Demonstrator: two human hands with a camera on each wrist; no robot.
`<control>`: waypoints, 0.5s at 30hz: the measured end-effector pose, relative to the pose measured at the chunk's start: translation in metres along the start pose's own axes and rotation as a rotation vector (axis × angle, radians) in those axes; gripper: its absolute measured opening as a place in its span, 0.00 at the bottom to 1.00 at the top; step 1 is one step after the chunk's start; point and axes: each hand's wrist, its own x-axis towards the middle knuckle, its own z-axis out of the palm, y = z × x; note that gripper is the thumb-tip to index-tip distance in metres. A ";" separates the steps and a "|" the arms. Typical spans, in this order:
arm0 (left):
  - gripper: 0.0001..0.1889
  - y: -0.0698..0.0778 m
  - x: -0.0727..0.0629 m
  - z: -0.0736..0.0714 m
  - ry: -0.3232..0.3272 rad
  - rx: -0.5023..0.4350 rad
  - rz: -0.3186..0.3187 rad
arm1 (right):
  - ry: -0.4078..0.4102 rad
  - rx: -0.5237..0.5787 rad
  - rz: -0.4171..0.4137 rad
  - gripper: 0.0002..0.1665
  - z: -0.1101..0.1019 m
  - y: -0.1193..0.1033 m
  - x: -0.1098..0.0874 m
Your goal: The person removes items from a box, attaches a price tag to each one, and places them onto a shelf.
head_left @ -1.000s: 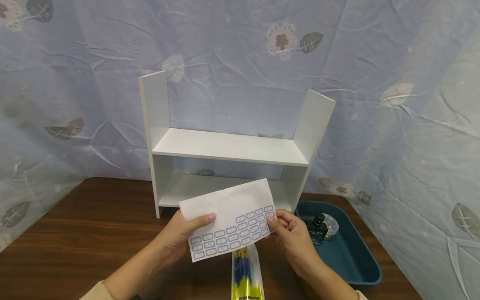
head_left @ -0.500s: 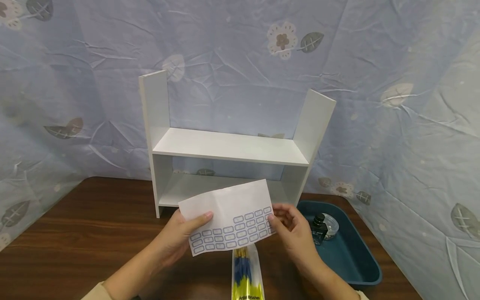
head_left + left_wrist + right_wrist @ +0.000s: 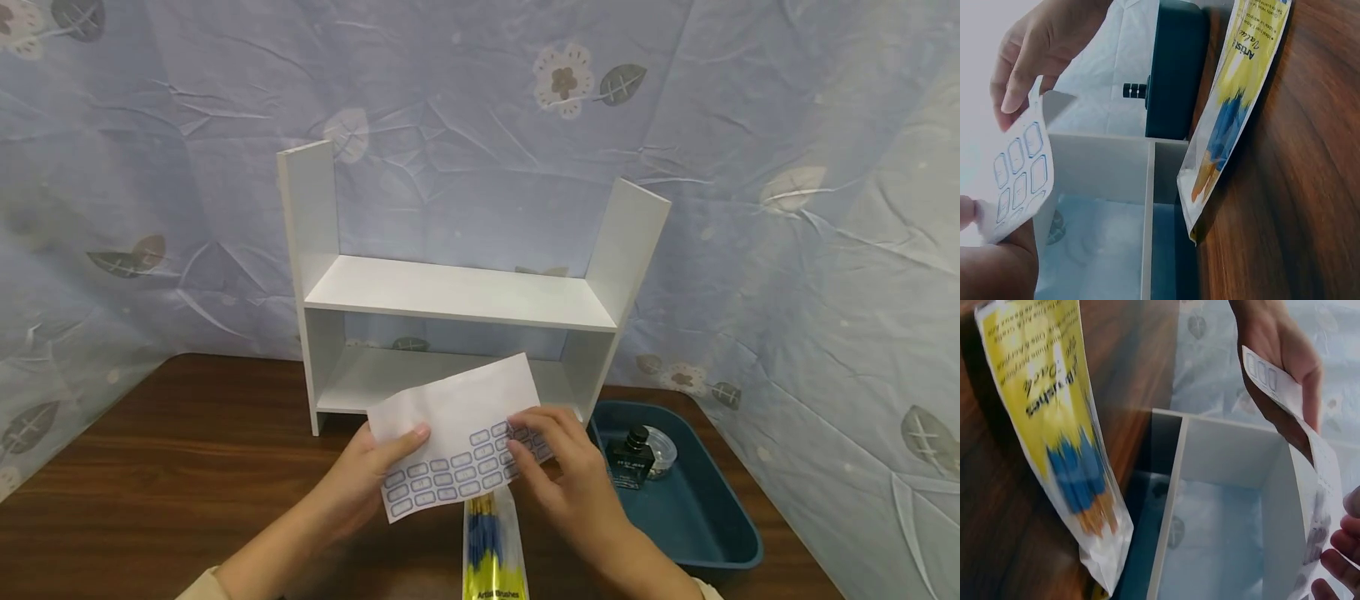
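Observation:
A white sheet of sticker labels (image 3: 457, 400) with rows of blue-outlined boxes is held up in front of the shelf. My left hand (image 3: 363, 471) grips its left side, thumb on the printed face and the other fingers behind. My right hand (image 3: 573, 475) is over the sheet's right part, its bent, spread fingers (image 3: 1341, 556) at the printed face; whether they touch it is unclear. In the left wrist view the sheet (image 3: 1019, 172) curves, with a raised corner near the right hand (image 3: 1047, 50). Beneath the sheet, a clear-and-yellow pack of artist brushes (image 3: 491, 550) lies on the table.
A white two-tier shelf (image 3: 461, 292) stands at the back of the dark wooden table (image 3: 187, 467). On the right, a teal tray (image 3: 712, 517) holds a black bottle (image 3: 632, 458) and a clear round container (image 3: 662, 452). Patterned cloth (image 3: 450, 100) hangs behind.
My right hand has let go of the sheet's right edge and moved left over its printed face. The left hand keeps its grip; the sheet has shifted slightly.

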 end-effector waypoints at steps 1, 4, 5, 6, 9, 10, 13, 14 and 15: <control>0.16 -0.001 0.000 0.001 -0.004 -0.012 -0.003 | -0.008 0.007 0.001 0.21 0.002 -0.002 0.000; 0.16 -0.003 0.000 0.003 -0.010 -0.045 -0.013 | -0.037 0.042 0.018 0.20 0.006 -0.005 -0.001; 0.17 -0.004 0.000 0.003 -0.014 -0.051 -0.016 | -0.047 0.051 0.028 0.20 0.007 -0.007 -0.002; 0.16 -0.005 0.000 0.003 -0.016 -0.054 -0.019 | -0.053 0.059 0.032 0.20 0.008 -0.007 -0.002; 0.16 -0.006 0.000 0.004 -0.026 -0.068 -0.024 | -0.056 0.064 0.039 0.20 0.011 -0.009 -0.002; 0.15 -0.007 0.000 0.004 -0.029 -0.070 -0.023 | -0.053 0.061 0.039 0.20 0.012 -0.009 -0.002; 0.14 -0.007 -0.001 0.004 -0.045 -0.072 -0.020 | -0.035 0.054 0.018 0.20 0.014 -0.009 -0.001; 0.14 -0.007 -0.001 0.004 -0.052 -0.069 -0.018 | -0.031 0.051 0.012 0.21 0.015 -0.009 -0.001; 0.13 -0.008 -0.001 0.005 -0.054 -0.068 -0.021 | -0.027 0.048 0.004 0.21 0.015 -0.009 -0.001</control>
